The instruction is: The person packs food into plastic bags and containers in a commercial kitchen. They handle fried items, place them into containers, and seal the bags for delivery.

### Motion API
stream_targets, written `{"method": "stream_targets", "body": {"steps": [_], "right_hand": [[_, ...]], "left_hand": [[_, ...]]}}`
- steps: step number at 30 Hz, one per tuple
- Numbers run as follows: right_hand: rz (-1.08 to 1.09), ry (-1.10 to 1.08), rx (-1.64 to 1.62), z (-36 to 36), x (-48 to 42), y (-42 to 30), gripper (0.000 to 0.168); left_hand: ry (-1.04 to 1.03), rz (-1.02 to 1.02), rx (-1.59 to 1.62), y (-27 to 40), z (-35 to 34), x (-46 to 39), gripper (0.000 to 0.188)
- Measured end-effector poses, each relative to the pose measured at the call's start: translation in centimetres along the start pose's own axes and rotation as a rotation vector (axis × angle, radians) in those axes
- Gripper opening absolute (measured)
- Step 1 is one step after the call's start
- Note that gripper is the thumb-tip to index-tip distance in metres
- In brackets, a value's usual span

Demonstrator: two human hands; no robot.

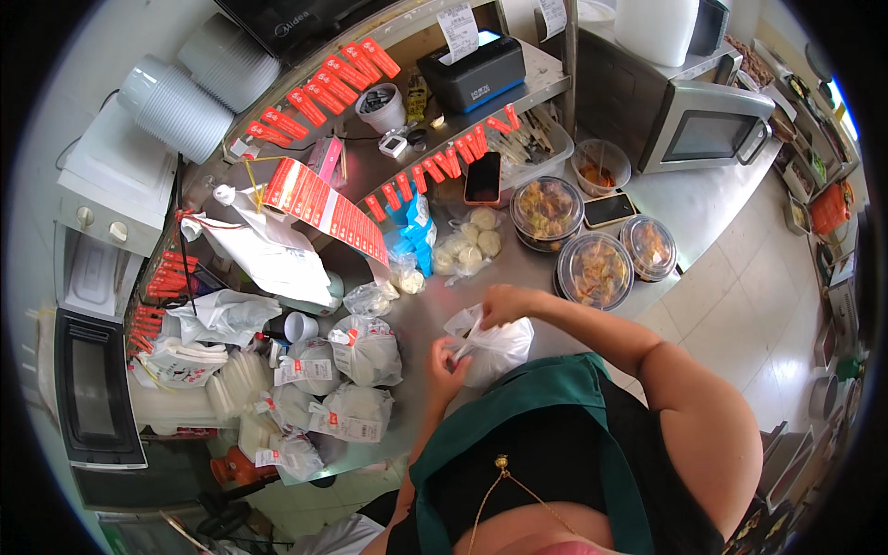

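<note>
A white plastic bag (510, 345) stands on the steel counter (420, 305) against my apron, its contents hidden. Its gathered top is pinched in my right hand (505, 305), while the fingers of my left hand (447, 364) close on the plastic at its left side. Up and right of my hands are lidded round food containers (594, 269). Farther up lie clear bags of pale round dough pieces (470, 250). Several tied plastic bags (366, 350) with paper slips and red stickers stand to the left.
A black printer (473, 75) sits on the shelf above, near a hanging sheet of red stickers (329, 215). Two phones, one being a black-screened phone (609, 209), rest by the containers. A microwave (714, 128) stands at the upper right; stacked plastic bowls (177, 104) are at the upper left.
</note>
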State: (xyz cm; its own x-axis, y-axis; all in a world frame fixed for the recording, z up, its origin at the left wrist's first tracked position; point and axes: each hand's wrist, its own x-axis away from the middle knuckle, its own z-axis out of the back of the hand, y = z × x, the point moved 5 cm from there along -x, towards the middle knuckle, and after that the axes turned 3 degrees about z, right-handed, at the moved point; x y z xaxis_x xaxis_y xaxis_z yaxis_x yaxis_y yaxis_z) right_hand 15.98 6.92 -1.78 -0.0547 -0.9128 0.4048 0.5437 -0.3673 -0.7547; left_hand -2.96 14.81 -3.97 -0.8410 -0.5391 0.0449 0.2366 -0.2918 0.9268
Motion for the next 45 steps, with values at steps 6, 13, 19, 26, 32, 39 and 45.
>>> {"method": "stream_targets", "body": {"steps": [6,13,19,26,32,39,45], "right_hand": [[-0.526,-0.024,-2.039,-6.3,-0.9,5.7,0.044],[-0.333,0.210,-2.258,-5.5,1.0,2.7,0.028],[0.053,0.026,-1.233,-5.5,3.9,-3.3,0.026],[0.025,0.111,-0.285,-1.2,1.3,2.3,0.026],[-0.117,-0.196,-1.163,-2.6,2.4,-0.6,0.030],[0.062,-0.122,-0.746,-2.4,2.4,-1.2,0.052],[0.223,0.303,0.067,-3.1,2.8,-1.4,0.043]], "left_hand": [[0.007,-0.413,-0.973,4.3,-1.1,1.7,0.018],[-0.317,0.102,0.275,-1.1,2.1,3.2,0.030],[-0.228,0.407,0.927,4.0,-1.7,1.5,0.054],[-0.267,-0.164,-0.712,0.7,-0.7,2.2,0.038],[0.086,0.254,0.419,2.9,-2.0,1.6,0.018],[0.309,0.141,0.066,4.0,-4.3,0.4,0.019],[0.481,-0.067,0.012,3.2,-0.7,1.7,0.016]]}}
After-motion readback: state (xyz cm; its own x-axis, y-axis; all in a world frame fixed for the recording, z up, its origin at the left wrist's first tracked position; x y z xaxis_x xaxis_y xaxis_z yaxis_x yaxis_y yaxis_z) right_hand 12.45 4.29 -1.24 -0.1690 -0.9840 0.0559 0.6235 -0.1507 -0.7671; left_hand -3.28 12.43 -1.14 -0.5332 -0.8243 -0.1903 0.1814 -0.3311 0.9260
